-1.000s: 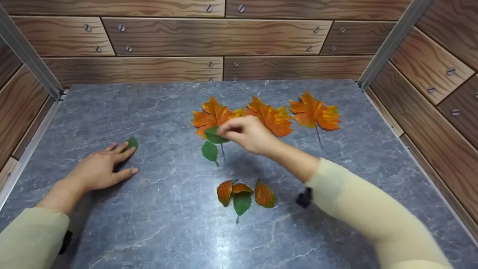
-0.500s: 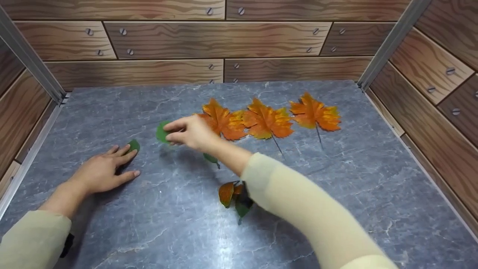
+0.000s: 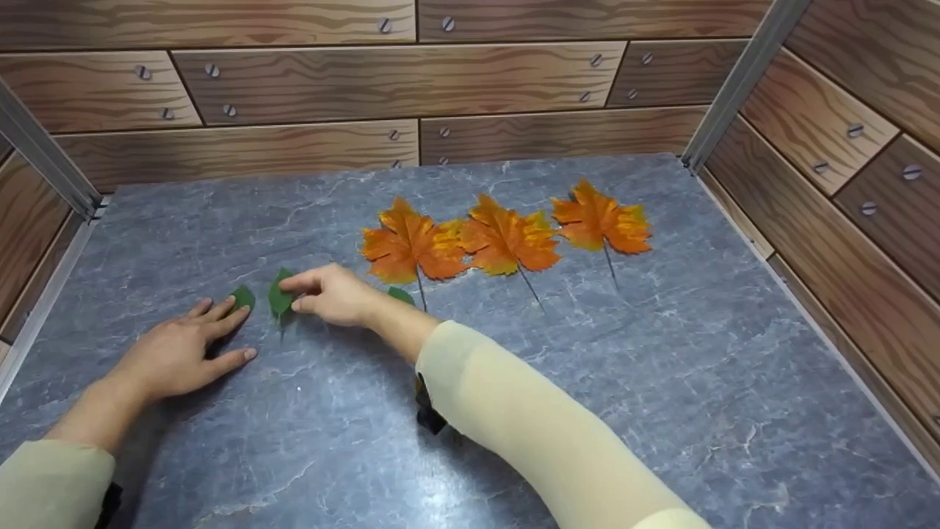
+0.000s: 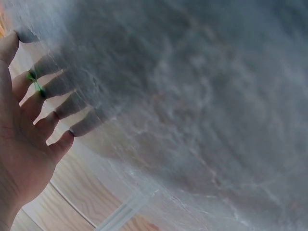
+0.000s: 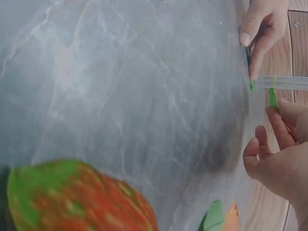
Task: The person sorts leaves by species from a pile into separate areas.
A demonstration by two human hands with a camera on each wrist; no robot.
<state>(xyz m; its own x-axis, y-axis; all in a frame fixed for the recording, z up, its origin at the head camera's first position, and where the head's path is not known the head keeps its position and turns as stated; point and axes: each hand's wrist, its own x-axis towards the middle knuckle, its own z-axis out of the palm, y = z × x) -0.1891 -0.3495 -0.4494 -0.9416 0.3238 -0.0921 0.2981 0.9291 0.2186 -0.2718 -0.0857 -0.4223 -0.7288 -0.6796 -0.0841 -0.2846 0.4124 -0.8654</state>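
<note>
My left hand (image 3: pixel 170 356) lies spread on the tabletop, its fingertips resting on a small green leaf (image 3: pixel 243 297). Just right of it, my right hand (image 3: pixel 336 295) pinches a second green leaf (image 3: pixel 279 295) between thumb and finger, its stem pointing toward me. In the right wrist view the pinched leaf (image 5: pixel 273 97) is beside the one under the left hand (image 5: pixel 262 36). A third green leaf (image 3: pixel 401 294) shows partly behind the right wrist. The left wrist view shows the left hand (image 4: pixel 29 144) with a bit of green at its fingertips.
Three orange maple leaves (image 3: pixel 413 246) lie in a row toward the back of the grey marbled table (image 3: pixel 698 367). An orange-green leaf (image 5: pixel 82 197) is large in the right wrist view; the right sleeve mostly hides that area from the head view. Wood-patterned walls stand behind and beside.
My right hand has carried its green leaf leftward from the maple leaves to beside the left hand's leaf. The left hand stays on its leaf. The head view has shifted slightly.
</note>
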